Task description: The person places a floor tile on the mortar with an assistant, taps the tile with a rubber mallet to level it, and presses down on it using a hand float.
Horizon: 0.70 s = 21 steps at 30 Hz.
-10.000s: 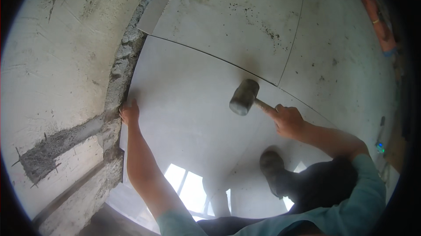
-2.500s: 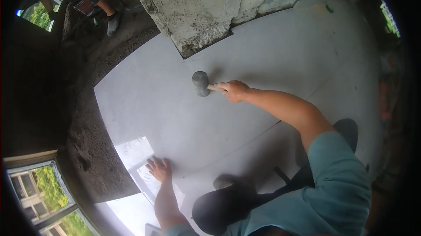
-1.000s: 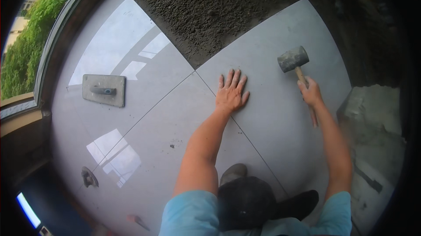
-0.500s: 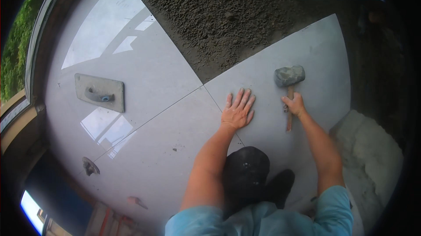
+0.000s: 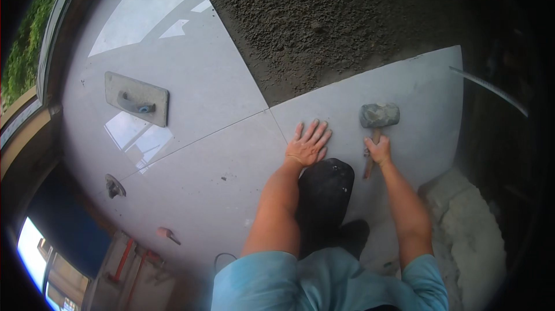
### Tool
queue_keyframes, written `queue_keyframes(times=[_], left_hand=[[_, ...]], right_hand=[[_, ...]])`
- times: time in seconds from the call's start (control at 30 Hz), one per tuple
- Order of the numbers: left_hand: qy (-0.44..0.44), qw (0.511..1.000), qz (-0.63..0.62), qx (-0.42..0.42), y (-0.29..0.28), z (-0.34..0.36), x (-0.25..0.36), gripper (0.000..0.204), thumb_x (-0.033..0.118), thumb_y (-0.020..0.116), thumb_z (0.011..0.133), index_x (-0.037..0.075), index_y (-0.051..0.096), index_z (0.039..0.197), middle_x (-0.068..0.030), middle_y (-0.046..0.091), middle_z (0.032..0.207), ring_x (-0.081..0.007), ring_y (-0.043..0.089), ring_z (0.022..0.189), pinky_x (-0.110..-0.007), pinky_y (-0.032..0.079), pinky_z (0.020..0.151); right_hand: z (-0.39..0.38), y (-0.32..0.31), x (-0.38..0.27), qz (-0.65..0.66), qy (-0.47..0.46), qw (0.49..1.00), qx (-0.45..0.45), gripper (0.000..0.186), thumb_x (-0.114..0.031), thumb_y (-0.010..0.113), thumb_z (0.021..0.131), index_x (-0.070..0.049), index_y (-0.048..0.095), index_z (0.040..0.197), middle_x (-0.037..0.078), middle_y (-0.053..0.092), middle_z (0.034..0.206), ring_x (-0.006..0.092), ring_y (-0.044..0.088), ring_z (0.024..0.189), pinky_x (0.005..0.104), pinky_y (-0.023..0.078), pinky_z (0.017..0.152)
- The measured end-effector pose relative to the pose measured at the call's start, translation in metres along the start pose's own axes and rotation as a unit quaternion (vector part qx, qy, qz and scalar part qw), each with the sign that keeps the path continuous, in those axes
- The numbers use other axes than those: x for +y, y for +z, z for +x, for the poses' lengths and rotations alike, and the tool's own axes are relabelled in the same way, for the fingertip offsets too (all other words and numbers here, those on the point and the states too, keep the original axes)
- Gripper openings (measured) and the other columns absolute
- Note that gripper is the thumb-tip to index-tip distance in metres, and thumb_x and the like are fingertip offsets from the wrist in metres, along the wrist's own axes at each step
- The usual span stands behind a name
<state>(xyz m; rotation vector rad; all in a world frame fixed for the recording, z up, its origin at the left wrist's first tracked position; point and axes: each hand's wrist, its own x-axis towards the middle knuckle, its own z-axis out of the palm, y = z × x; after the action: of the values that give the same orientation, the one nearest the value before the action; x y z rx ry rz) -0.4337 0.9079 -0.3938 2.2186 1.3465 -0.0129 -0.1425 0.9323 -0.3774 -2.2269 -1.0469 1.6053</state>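
No packages, labels, signs or screens are in view. The surfaces on show are plain grey floor tiles and bare mortar, with no markings that can be made out.

bare tile [image 5: 219, 166] open leftward, float [image 5: 137, 99] far left, mortar bed [image 5: 324, 22] ahead

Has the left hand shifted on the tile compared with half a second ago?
No. The left hand lies flat, fingers spread, on the grey tile just right of the joint corner, as before; only the camera moved.
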Motion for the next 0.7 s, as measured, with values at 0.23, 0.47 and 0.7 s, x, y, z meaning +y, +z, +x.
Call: queue_keyframes(times=[0.23,0.47,0.7], left_hand=[[0.025,1.0,0.002,-0.001,-0.001,0.033,0.019,0.056,0.048,0.055,0.088,0.027,0.05,0.139,0.0002,0.041,0.152,-0.0237,0.036,0.14,-0.059,0.025,0.112],[0.049,0.99,0.103,0.076,0.003,0.024,0.007,0.059,0.046,0.063,0.08,0.015,0.055,0.13,-0.0144,0.049,0.141,-0.0413,0.041,0.133,-0.065,0.024,0.107],[0.11,0.97,0.194,0.097,0.015,0.02,0.021,0.056,0.05,0.038,0.099,0.009,0.042,0.137,-0.0206,0.044,0.143,-0.0451,0.04,0.132,-0.065,0.028,0.104]], right_hand=[[-0.007,-0.036,-0.003,-0.018,0.036,0.999,0.016,0.029,-0.02,0.074,0.083,0.003,0.06,0.073,0.01,0.063,0.06,0.0171,0.063,0.051,0.0343,0.052,0.048],[0.013,-0.019,-0.011,-0.159,0.008,0.987,-0.017,0.042,-0.043,0.071,0.075,-0.003,0.069,0.086,0.019,0.07,0.091,0.0379,0.066,0.091,0.0456,0.052,0.083],[-0.008,-0.036,-0.007,-0.112,0.03,0.993,-0.014,0.037,-0.039,0.072,0.076,-0.008,0.071,0.094,0.016,0.071,0.089,0.0359,0.067,0.089,0.0475,0.052,0.079]])
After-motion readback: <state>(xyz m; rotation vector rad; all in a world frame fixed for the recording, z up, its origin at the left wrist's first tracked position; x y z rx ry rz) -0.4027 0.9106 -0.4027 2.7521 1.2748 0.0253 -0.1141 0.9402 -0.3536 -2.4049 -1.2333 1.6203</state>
